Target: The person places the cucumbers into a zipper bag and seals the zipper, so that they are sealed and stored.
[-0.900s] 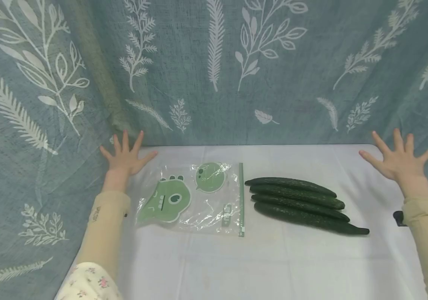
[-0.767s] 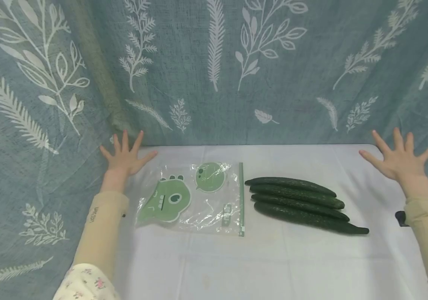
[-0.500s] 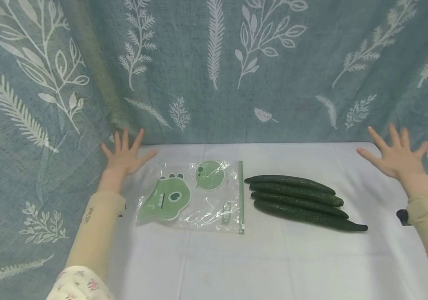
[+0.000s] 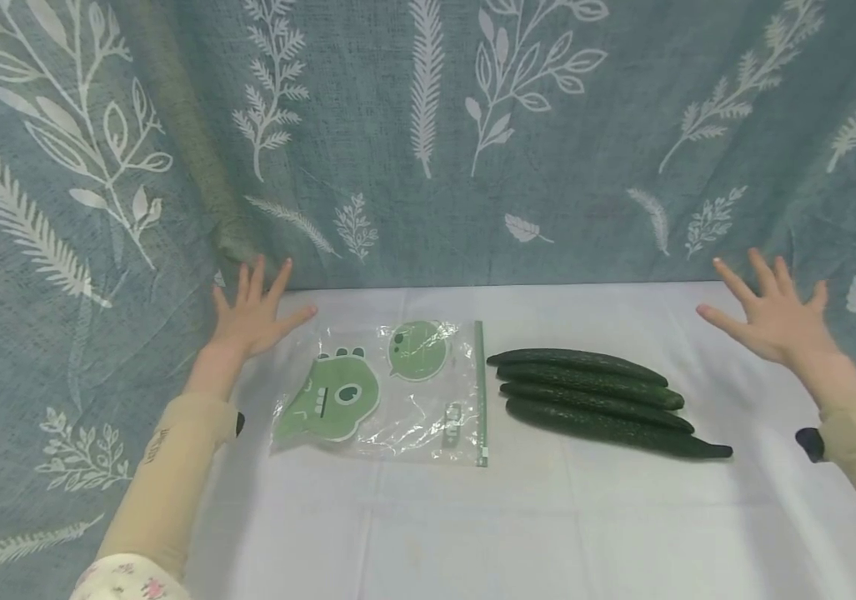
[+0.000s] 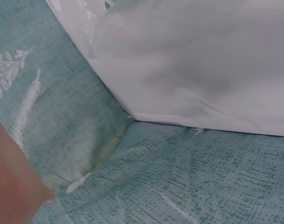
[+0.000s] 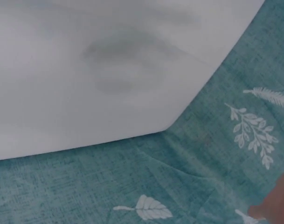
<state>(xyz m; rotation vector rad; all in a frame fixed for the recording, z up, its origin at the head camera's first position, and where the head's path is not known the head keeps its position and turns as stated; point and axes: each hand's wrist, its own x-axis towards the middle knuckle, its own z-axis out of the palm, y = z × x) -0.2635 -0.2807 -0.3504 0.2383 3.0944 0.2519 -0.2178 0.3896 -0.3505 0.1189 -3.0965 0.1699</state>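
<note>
In the head view my left hand [image 4: 250, 317] is spread with straight fingers near the table's far left corner, holding nothing. To its right lies a clear zip bag [image 4: 412, 417] with green cartoon prints, flat, its green zip edge on the right. Several dark green cucumbers [image 4: 593, 400] lie side by side just right of that edge. My right hand [image 4: 780, 321], fingers spread and holding nothing, is beyond the cucumbers at the far right. Each wrist view catches only part of a hand, the left [image 5: 16, 182] and the right [image 6: 277, 200].
A white cloth covers the table [image 4: 473, 533]. Behind its far edge and along the left side hangs a blue-green curtain [image 4: 367, 150] with white leaf prints. A dark wrist device shows at each sleeve cuff.
My right hand has moved left, towards the cucumbers. My left forearm has swung a little outward, its hand shifting slightly right. The bag and cucumbers keep their places on the cloth.
</note>
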